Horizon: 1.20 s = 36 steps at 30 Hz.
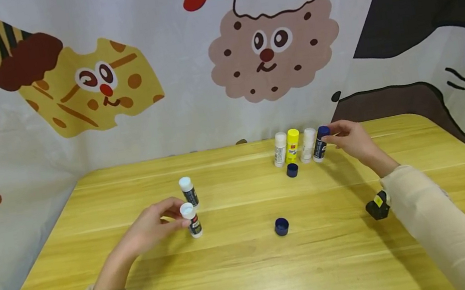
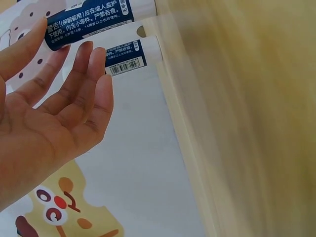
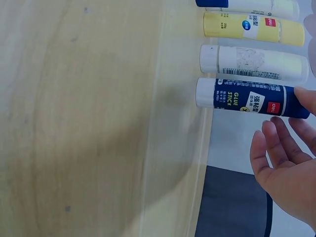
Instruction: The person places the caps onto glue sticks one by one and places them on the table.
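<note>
On the left side of the table, my left hand (image 1: 150, 229) pinches an uncapped navy glue stick (image 1: 195, 226) between thumb and fingers near its white top. Just behind it stands a second uncapped navy glue stick (image 1: 190, 195), upright. At the back right, my right hand (image 1: 355, 141) pinches the blue cap of a navy glue stick (image 3: 247, 98). That stick is upright at the right end of a row. Beside it in the row are a white glue stick (image 1: 308, 145), a yellow glue stick (image 1: 292, 145) and another white glue stick (image 1: 280, 150).
One loose navy cap (image 1: 292, 170) lies right in front of the row, and another navy cap (image 1: 281, 227) sits nearer the middle of the wooden table (image 1: 244, 275). A cartoon-printed curtain (image 1: 187, 91) hangs behind the table's back edge.
</note>
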Tool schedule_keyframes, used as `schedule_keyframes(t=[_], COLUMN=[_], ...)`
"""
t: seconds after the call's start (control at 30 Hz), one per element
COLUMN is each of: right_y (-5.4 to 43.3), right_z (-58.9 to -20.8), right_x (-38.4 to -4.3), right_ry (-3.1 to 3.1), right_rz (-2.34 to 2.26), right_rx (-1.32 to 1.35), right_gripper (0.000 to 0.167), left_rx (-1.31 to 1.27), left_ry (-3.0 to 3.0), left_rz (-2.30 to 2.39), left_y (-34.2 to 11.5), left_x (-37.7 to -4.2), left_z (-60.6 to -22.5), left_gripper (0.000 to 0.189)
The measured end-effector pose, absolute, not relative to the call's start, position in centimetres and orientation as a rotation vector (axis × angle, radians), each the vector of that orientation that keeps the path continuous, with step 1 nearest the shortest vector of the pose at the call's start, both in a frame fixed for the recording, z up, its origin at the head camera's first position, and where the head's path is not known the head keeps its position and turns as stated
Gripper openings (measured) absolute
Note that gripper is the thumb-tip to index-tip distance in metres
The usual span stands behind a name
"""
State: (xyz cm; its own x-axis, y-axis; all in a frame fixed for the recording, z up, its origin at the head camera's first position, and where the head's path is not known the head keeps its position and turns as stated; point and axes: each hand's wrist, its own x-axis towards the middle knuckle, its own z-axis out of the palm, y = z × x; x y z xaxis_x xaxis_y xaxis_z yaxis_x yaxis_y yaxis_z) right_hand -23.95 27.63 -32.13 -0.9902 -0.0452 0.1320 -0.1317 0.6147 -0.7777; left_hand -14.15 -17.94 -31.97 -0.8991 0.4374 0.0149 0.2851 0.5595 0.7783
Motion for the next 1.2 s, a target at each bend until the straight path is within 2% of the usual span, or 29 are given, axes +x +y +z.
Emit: schedule_keyframes(t=[0.27,0.7,1.2], right_y=[28.0,28.1,26.7], right_z=[-32.1,-31.8,-31.3], right_x=[-23.5,-22.1,-21.0], right_ry=[-2.745,-2.760,-2.799], right_rz=[1.316,1.284,1.239], right_rx=[0.180,0.210,0.344], right_gripper=[0.047,0.035,0.036], left_rx=[0.631,0.638,0.648], left_ry=[2.614,2.612,2.612], left_rz=[1.246,1.247,1.251], left_y=[-17.9,-17.7,-17.7], left_x=[-14.2,-14.3,-14.2], left_z=[-32.1,-32.2,-32.3], left_gripper=[0.023,0.022,0.021])
